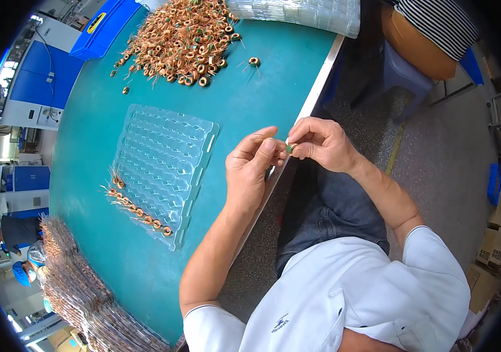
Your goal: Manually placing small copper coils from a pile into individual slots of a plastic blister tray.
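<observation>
Close to the table's edge, a small copper-wound coil (290, 149) with a green part is held between my two hands. My right hand (328, 146) pinches it between thumb and fingers. My left hand (249, 170) meets it from the other side, its thumb and fingertips closed at the coil; the exact grip of the fingertips is partly hidden. To the left of my hands lies a clear plastic tray (159, 155) with rows of pockets. Several copper coils (148, 220) with upright wire leads fill one row along its near end, and a couple more sit in the row behind.
A large heap of copper coils (183, 44) covers the far part of the green table (250, 102), with one loose coil (254, 61) beside it. Stacked clear trays (303, 14) and a blue bin (107, 26) flank the heap. Filled trays (86, 281) are piled near left. Another person (417, 35) sits far right.
</observation>
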### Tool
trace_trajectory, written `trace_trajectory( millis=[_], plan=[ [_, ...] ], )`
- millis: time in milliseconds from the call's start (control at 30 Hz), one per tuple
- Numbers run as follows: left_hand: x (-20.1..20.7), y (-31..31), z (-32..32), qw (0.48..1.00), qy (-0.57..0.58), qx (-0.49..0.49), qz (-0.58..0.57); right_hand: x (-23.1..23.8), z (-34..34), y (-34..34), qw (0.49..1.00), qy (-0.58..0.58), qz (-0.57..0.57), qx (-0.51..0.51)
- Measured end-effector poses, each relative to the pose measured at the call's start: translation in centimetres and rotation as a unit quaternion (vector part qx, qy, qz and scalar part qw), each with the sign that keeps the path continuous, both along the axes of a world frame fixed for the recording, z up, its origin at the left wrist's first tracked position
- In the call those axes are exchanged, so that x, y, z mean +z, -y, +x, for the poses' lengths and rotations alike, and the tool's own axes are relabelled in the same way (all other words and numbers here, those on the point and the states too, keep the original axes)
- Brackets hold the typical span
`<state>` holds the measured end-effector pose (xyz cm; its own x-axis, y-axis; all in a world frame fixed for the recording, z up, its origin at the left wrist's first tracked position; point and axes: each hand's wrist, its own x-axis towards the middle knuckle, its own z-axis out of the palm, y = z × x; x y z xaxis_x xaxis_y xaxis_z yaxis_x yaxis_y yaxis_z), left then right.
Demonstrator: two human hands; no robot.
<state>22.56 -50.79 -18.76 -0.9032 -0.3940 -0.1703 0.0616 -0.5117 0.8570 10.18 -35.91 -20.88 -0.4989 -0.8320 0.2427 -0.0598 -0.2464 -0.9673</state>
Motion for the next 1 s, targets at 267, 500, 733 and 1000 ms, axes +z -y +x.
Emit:
trace_trajectory(
  millis=[267,500,733,1000],
  plan=[
    [-0.3,0.1,0.1,0.998,-0.031,-0.037,-0.034,0.7,-0.2,-0.5,0.996,0.076,0.027,0.033],
    [-0.1,-0.1,0.3,0.997,-0.038,-0.044,-0.053,0.6,-1.0,-1.0,0.994,0.067,0.036,0.082],
    [0.4,-0.6,0.5,0.994,0.011,-0.052,-0.099,1.2,-0.7,-1.7,0.995,0.014,0.069,0.077],
    [0.4,-1.0,0.0,0.996,0.033,0.013,-0.081,0.8,0.1,-2.2,0.996,0.036,0.074,0.017]
  ],
)
